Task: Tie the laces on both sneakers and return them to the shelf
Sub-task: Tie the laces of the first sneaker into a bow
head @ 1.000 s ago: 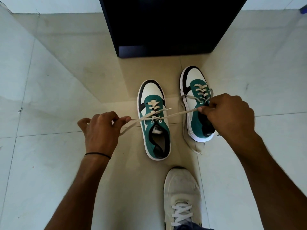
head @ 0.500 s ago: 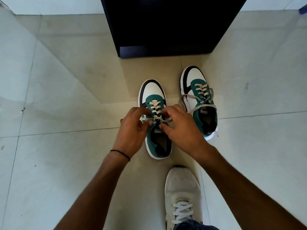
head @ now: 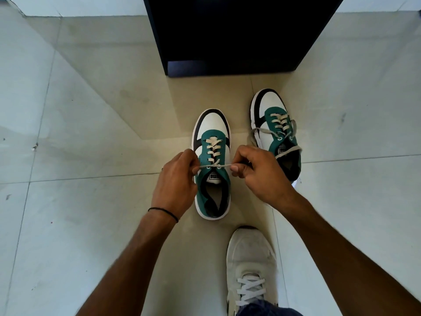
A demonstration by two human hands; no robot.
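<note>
Both hands pinched closed, forearms extended forward and converging.

The left hand (head: 175, 181) is held palm-inward, knuckles up, with thumb and fingertips pressed together at its inner edge; a thin dark band (head: 163, 213) circles the left wrist. The right hand (head: 257, 173) sits level with it and near it, fingers curled, thumb tip pressed against the index finger. Both forearms are bare and enter from the lower frame edge, angled toward each other.
</note>
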